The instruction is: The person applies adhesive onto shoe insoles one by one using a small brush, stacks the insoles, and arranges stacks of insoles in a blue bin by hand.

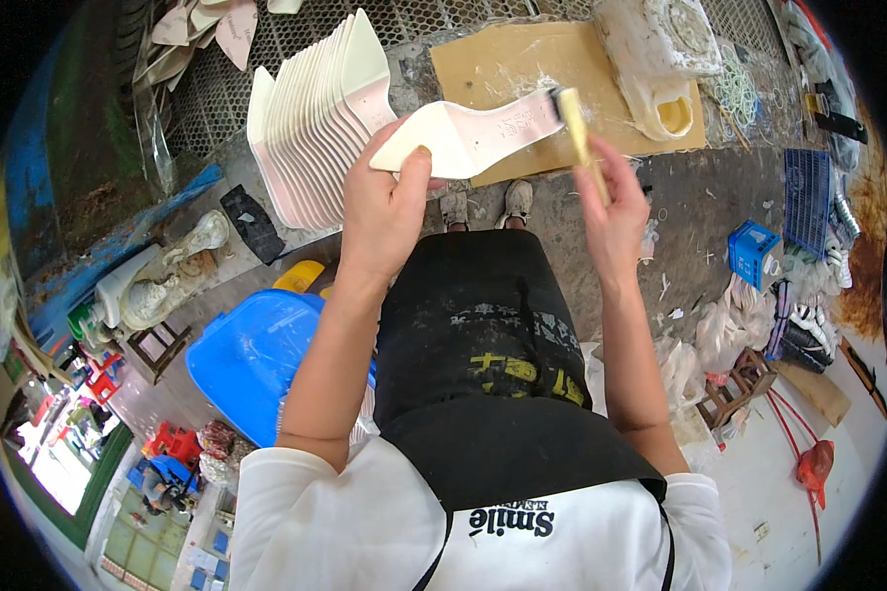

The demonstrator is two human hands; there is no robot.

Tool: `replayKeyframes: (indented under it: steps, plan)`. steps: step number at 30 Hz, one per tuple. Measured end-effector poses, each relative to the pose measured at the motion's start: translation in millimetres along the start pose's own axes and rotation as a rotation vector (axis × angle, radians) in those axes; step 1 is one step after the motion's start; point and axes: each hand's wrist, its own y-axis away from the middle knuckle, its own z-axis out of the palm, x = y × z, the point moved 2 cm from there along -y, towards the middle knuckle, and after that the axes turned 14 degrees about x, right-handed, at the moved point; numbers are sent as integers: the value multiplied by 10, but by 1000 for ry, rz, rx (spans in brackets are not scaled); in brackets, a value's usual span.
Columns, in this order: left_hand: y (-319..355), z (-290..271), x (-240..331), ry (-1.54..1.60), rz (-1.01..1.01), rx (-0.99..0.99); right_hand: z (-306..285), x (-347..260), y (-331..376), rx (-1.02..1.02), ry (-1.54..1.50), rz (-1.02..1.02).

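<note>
grey workshop floor [562,236] beneath; cream-and-pink sole-shaped piece [468,138], broad end clamped in left hand [384,202], long axis pointing right; right hand [616,202], closed on yellow-handled dark-bristled brush [575,116], nearer narrow tip.

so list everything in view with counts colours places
held sole: 1, cream and pink, upper centre
brush: 1, yellow, dark-bristled, upper centre
stacked soles: many, cream and pink, upper left
cardboard: 1, brown, upper right
crusted container: 1, cream, on cardboard
box: 1, blue, right
plastic item: 1, blue, left
clutter: uncounted, mixed, both sides
shoes: 2, pale, upper centre
apron: 1, black, centre
left fingers: 1 set, bare, on held sole
right fingers: 1 set, bare, on brush
</note>
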Motion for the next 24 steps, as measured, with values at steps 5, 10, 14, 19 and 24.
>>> replayKeyframes:
  steps: [5,10,14,19,24]
  plan:
    - [-68,25,1,-13,-38,-18,-74,-136,393,-376,-372,350]
    - [-88,28,6,48,-65,-38,-19,-61,440,-214,-99,14]
    - [-62,25,18,-1,-61,-10,-149,-99,337,-34,108,-166]
    - [-93,-71,61,3,-139,12,-135,179,144,-109,175,-207]
    - [-137,-111,44,-26,-145,-5,-21,214,-451,-57,385,-252]
